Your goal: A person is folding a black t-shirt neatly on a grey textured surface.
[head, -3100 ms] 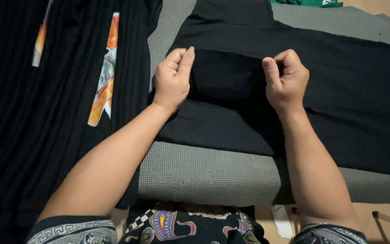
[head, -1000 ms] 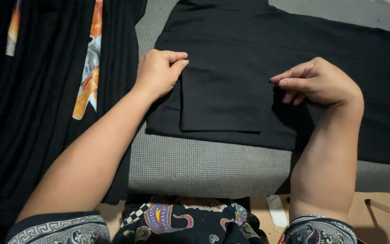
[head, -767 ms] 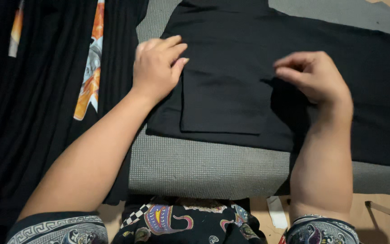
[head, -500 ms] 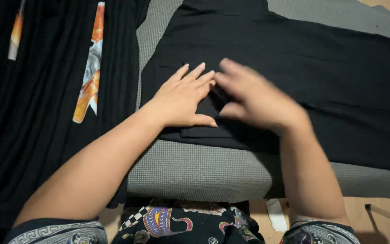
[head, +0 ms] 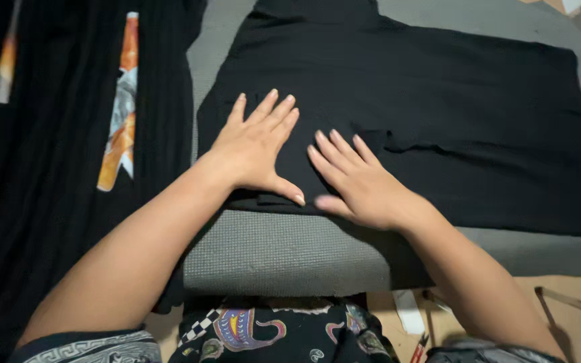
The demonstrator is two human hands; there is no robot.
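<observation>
A black garment (head: 438, 114) lies spread on a grey mat (head: 284, 252). My left hand (head: 257, 148) rests flat on its near left part, fingers spread, palm down. Beside it, my right hand (head: 358, 181) lies flat on the same folded part near the garment's front edge, fingers together and pointing away from me. The two thumbs almost meet at the hem. Neither hand grips anything.
To the left lies black pleated cloth (head: 48, 168) with an orange and white printed strip (head: 121, 128). A patterned garment (head: 270, 333) covers my lap. Bare wooden floor (head: 559, 296) shows at the lower right with small objects on it.
Both hands came in from the sides of the folded piece to its middle and now lie flat, pressing it down. The view has shifted slightly.
</observation>
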